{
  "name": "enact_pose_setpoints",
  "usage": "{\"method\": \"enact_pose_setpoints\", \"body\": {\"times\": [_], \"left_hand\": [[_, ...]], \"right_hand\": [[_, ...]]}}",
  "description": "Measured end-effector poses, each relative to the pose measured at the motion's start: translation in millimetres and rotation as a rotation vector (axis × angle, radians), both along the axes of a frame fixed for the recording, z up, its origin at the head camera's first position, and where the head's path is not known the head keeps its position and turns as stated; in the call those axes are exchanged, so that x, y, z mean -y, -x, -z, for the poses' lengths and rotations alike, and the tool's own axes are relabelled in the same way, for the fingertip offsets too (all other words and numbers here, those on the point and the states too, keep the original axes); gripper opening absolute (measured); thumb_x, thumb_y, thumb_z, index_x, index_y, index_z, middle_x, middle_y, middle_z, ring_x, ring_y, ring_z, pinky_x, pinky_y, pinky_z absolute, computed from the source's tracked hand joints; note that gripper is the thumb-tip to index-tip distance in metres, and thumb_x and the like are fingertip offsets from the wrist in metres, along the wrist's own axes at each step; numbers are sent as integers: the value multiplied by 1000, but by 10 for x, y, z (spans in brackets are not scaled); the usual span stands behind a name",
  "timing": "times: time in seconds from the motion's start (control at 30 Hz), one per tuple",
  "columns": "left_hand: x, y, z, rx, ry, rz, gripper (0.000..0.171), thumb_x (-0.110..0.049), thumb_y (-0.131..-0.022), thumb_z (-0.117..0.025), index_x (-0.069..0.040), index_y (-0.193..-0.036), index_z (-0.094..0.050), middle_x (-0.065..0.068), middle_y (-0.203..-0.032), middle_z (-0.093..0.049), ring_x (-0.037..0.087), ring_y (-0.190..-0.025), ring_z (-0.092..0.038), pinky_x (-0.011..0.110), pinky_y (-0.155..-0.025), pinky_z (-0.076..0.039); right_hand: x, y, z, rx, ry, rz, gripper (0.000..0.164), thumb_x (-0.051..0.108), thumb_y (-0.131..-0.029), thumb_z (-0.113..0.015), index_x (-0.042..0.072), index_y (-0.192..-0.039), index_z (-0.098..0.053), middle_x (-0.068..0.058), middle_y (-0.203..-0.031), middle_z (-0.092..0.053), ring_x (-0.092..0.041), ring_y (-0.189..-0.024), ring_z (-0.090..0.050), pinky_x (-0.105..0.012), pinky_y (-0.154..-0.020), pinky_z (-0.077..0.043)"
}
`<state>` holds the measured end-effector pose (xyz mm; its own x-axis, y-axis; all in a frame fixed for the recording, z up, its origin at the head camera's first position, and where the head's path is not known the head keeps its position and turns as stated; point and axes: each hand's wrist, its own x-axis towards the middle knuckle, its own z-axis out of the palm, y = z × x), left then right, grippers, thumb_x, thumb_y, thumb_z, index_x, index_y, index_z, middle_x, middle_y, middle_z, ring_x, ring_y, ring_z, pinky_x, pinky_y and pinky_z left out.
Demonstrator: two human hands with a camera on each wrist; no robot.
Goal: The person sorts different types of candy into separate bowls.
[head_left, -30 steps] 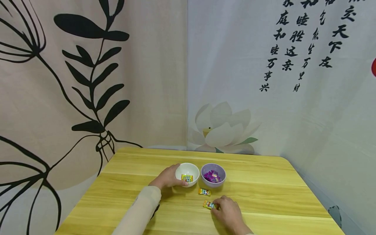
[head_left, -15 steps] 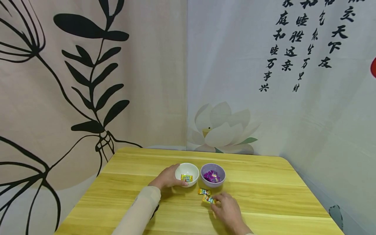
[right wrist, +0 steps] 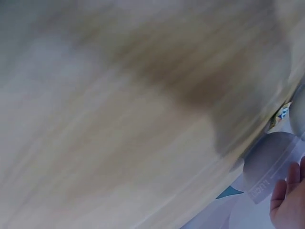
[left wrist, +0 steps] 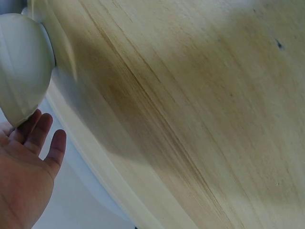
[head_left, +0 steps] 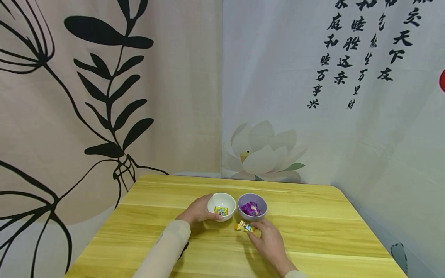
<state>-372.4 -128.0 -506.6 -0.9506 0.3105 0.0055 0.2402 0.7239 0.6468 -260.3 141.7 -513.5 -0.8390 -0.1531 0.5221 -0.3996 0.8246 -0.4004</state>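
My left hand [head_left: 198, 210] holds the white bowl [head_left: 229, 200], its thumb along the near rim and its fingers around the left side. A yellow wrapped candy [head_left: 221, 211] lies inside that bowl. In the left wrist view the fingers [left wrist: 40, 133] touch the bowl's outer wall [left wrist: 26, 62]. My right hand [head_left: 269, 240] pinches another yellow wrapped candy [head_left: 246, 226] between thumb and fingers, in front of the bowls. Behind it a further yellow candy [head_left: 237, 227] is mostly hidden. In the right wrist view the hand [right wrist: 289, 202] shows only at the edge.
The purple bowl [head_left: 263, 217], with several purple wrapped candies [head_left: 251, 209], stands right beside the white one. Both are on a wooden table [head_left: 313, 231]. Printed cloth backdrops [head_left: 187, 96] hang behind the table's far edge.
My right hand has moved away from me with the pinched candy, which now overlaps the candy lying near the bowls. The left hand and both bowls have stayed in place.
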Motion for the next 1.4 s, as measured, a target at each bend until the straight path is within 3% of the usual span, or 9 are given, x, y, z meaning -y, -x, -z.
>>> {"method": "enact_pose_setpoints", "body": {"times": [0.2,0.43,0.63,0.93,1.1,1.4], "left_hand": [[12,-7,-16,-6,-2,12,111,-51,-69,-88,2,-150,-35,20,-142,-49,35,-125,-50,52,-104,-41],[39,-31,-22,-5,-4,19,112,-51,-70,-88,3,-151,-33,22,-143,-48,36,-126,-50,52,-104,-41],[56,-45,-20,-6,-3,18,110,-50,-70,-88,3,-151,-34,21,-142,-49,35,-123,-52,52,-102,-43],[54,-41,-15,4,-13,-4,111,-52,-70,-87,1,-152,-34,18,-142,-50,32,-121,-53,51,-101,-43],[43,-26,8,3,-20,13,110,-53,-70,-86,0,-152,-34,17,-140,-51,30,-114,-55,49,-96,-46],[31,-31,-26,-17,-30,53,103,-50,-73,-86,-1,-150,-38,11,-128,-59,23,-101,-58,41,-85,-49]], "right_hand": [[69,80,-80,6,-6,-7,24,21,-80,-82,9,-99,-76,-2,-99,-68,-21,-90,-63,-44,-80,-52],[167,185,-158,3,-20,-3,26,24,-80,-83,8,-98,-76,0,-90,-63,-16,-80,-59,-38,-73,-50],[271,282,-212,25,-3,-15,28,26,-82,-81,6,-101,-76,-5,-97,-66,-23,-89,-63,-45,-82,-52],[449,447,-256,17,-34,-34,26,26,-85,-79,7,-102,-76,-4,-96,-67,-25,-90,-63,-47,-82,-51],[556,519,-267,61,-27,-61,25,25,-85,-78,6,-102,-76,-4,-95,-65,-26,-90,-62,-50,-83,-50],[756,632,-249,59,-58,-50,24,25,-83,-79,6,-98,-77,-6,-93,-67,-26,-88,-63,-46,-78,-53]]}}
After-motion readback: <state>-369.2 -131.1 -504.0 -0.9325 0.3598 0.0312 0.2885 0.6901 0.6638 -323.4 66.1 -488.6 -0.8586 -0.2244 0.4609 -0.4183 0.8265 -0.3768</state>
